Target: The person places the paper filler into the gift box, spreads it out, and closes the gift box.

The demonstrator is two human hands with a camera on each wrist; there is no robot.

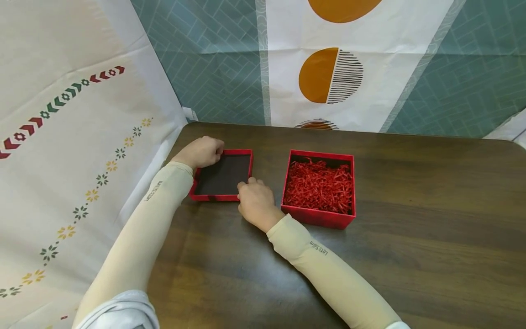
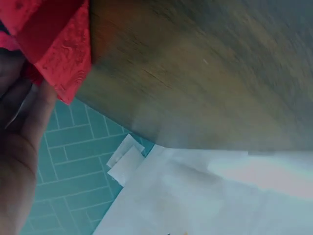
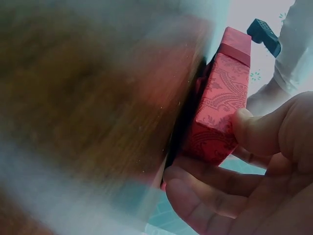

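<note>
A red lid [image 1: 218,198] lies with its dark inner side up at the left of the table. My left hand [image 1: 202,152] grips its far left corner. At the near right corner my right hand [image 1: 256,201] holds the lid, thumb on the outer side. In the right wrist view the lid [image 3: 222,93] shows paisley-patterned red sides and a ribbon band, its edge tilted close over the tabletop. Only a patterned red corner [image 2: 66,63] beside the left fingers appears in the left wrist view.
Right of the lid stands an open red box [image 1: 318,217] filled with red shredded paper [image 1: 318,185]. The brown wooden table [image 1: 431,219] meets a patterned cloth [image 1: 222,64] at the back and a white cloth [image 1: 74,128] on the left.
</note>
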